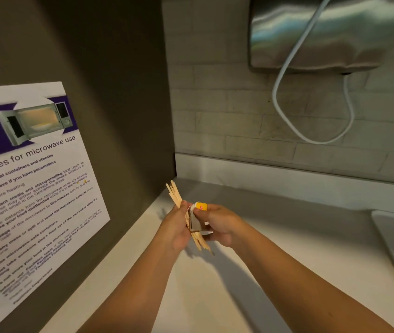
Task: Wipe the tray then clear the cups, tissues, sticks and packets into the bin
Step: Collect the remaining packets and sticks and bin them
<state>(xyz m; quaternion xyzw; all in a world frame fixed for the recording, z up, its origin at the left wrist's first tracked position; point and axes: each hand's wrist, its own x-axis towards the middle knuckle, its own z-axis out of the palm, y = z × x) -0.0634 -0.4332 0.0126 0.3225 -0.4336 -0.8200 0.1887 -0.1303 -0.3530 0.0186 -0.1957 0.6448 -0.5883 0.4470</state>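
one bundle of sticks [174, 192] in the left hand [179, 228]; right hand [221, 224] pinches packets [201, 206].

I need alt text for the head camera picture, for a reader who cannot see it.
Two hands meet above a pale counter: the left hand grips a bundle of wooden sticks, the right hand pinches small packets against them. A microwave poster hangs at left.

- The sticks [175, 193] are seen to be pale bare wood, matt and smooth.
- The packets [201, 206] are seen to be thin paper, with 1 glossy yellow patch.
- The counter [287, 236] is finished smooth, pale and matt.
- The far wall tiles [239, 111] are left rough and matt.
- The dispenser [323, 32], far right, is made of brushed, shiny metal.
- The poster [35, 188], left, is printed on smooth paper.
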